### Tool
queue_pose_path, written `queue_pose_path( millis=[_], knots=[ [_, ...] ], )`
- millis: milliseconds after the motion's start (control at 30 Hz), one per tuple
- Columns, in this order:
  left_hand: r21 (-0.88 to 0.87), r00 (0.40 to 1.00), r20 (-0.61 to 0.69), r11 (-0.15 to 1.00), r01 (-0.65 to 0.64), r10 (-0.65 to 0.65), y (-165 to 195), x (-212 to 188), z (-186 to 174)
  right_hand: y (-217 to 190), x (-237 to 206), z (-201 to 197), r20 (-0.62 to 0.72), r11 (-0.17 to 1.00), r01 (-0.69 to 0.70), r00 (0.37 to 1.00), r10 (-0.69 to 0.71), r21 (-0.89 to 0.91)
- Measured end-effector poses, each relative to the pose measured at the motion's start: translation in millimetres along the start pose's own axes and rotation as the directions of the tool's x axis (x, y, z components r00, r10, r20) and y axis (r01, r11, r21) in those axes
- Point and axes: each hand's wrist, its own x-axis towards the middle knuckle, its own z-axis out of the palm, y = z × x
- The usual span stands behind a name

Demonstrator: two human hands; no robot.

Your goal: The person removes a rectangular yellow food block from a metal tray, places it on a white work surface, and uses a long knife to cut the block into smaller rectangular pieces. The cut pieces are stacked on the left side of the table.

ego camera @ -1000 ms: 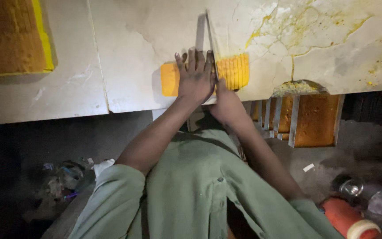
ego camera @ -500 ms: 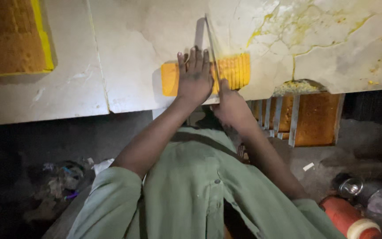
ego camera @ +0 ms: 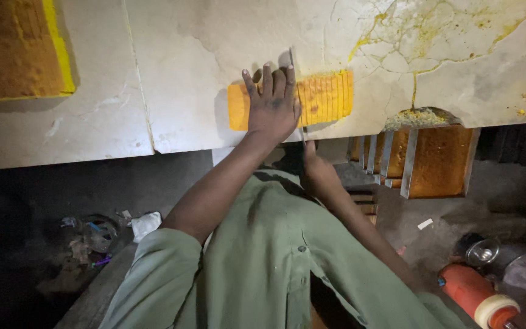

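Steadiness matters: my left hand lies spread flat on the orange slab at the tabletop edge. My right hand, below, grips the knife; each slice should stay parallel, clear of my fingers.

A pale, cracked stone counter fills the upper view, stained yellow toward the right. Below it the floor lies in deep shadow, littered with what may be scraps. Light falls mainly on the counter.
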Motion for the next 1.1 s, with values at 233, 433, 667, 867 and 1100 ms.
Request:
queue_pose_path(
  millis=[233,433,667,867,1100],
  knots=[
    [0.086,0.996,-0.076,0.995,-0.044,0.051,-9.2,-5.9,-7.0,-58.3,64.8,-83.7,-0.113,0.978,0.087,0.991,-0.066,0.192],
    [0.048,1.000,-0.010,0.999,-0.012,0.012,-8.8,-7.1,-14.4,-43.7,-37.5,-63.5,0.131,0.998,0.026,0.991,-0.033,0.055],
    [0.028,1.000,0.013,1.000,0.014,-0.015,-10.6,-4.7,-4.7,0.8,3.2,11.2,-0.024,0.947,-0.026,0.999,0.035,0.319],
    [0.100,0.999,-0.013,0.994,-0.040,0.042,-18.3,-8.5,-10.9,-55.4,70.7,-72.1,-0.055,0.993,0.035,0.998,-0.029,0.115],
    [0.037,0.997,0.079,0.999,0.022,-0.025,-18.3,-11.0,-21.6,-78.5,-35.6,-85.3,0.118,0.986,0.004,0.993,-0.024,0.167]
  ],
)
